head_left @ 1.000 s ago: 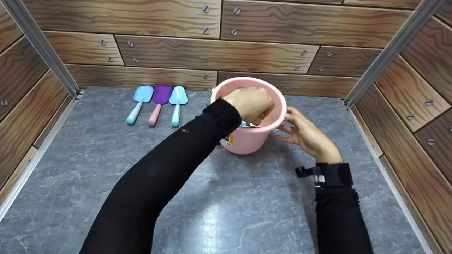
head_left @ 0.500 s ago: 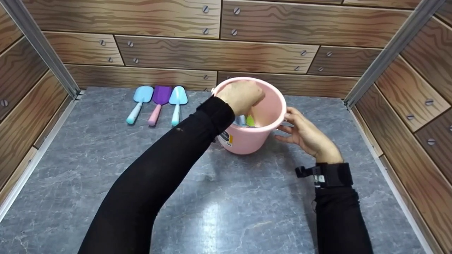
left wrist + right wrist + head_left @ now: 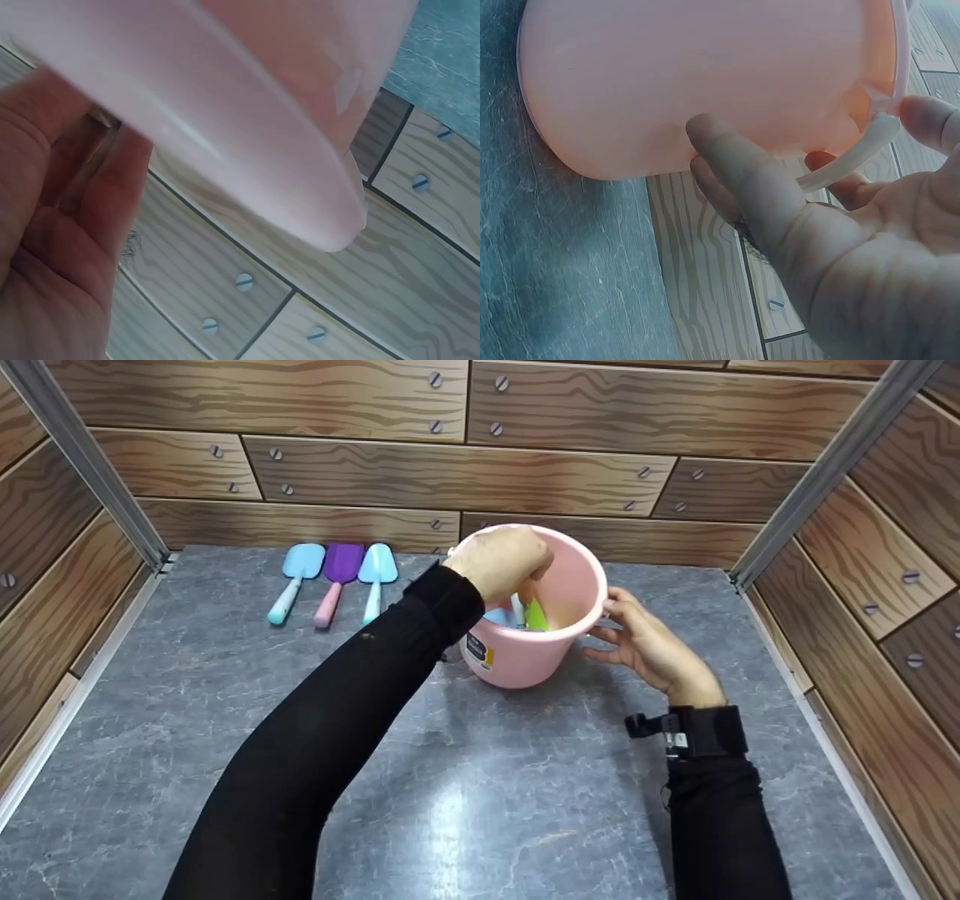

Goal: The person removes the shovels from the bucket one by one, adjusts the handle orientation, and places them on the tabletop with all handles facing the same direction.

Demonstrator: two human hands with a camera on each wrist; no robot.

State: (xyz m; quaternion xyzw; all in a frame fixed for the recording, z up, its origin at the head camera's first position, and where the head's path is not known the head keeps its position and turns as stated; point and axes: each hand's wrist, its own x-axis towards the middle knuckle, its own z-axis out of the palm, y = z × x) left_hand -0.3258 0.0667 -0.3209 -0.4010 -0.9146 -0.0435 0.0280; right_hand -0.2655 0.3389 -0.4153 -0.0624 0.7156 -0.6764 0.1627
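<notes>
A pink bucket (image 3: 525, 656) stands upright near the back wall. My left hand (image 3: 501, 561) reaches over its left rim, knuckles up and fingers bent down inside. In the left wrist view the fingers (image 3: 112, 191) curl behind the bucket rim (image 3: 225, 142), which hides their tips; I cannot tell what they hold. Below that hand lie a light-blue piece (image 3: 498, 617), a whitish piece (image 3: 517, 610) and a green piece (image 3: 536, 616). My right hand (image 3: 649, 645) touches the bucket's right side, fingers loosely spread, thumb at the rim beside the white bail handle (image 3: 855, 154).
Left of the bucket, three toy shovels lie in a row: a blue one (image 3: 304, 561), a purple one with a pink handle (image 3: 344, 562) and a light-blue one (image 3: 378, 562). Wood-patterned walls (image 3: 360, 472) enclose the grey marbled floor (image 3: 510, 810).
My left hand has moved left inside the bucket, uncovering more of the green and light-blue pieces. The right hand and the bucket stay in place.
</notes>
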